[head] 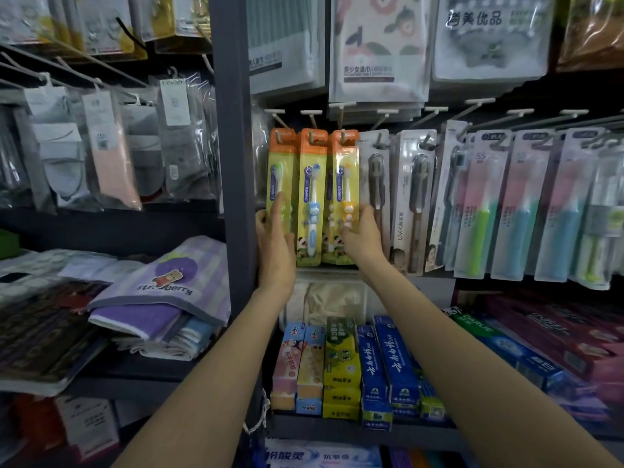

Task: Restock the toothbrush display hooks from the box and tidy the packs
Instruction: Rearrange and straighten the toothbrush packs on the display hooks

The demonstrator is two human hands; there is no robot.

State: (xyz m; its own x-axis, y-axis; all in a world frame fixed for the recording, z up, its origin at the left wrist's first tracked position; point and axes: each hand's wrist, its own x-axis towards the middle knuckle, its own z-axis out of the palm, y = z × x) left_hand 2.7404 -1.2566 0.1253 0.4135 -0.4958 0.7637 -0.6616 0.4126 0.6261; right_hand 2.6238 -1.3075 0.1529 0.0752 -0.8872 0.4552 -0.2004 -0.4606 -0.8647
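Three orange-and-yellow children's toothbrush packs hang side by side on hooks: one with a green brush (pixel 279 167), one with a blue brush (pixel 311 197), one with a yellow brush (pixel 343 184). My left hand (pixel 275 244) lies flat against the lower part of the green pack, fingers straight. My right hand (pixel 361 236) presses with straight fingers on the right edge of the yellow pack. The two hands bracket the row from either side. No box is in view.
A grey upright post (pixel 233 163) stands just left of the packs. Adult toothbrush packs (pixel 479 204) hang to the right. Toothpaste boxes (pixel 341 366) fill the shelf below. Socks (pixel 101 150) and towels (pixel 162 285) are at the left.
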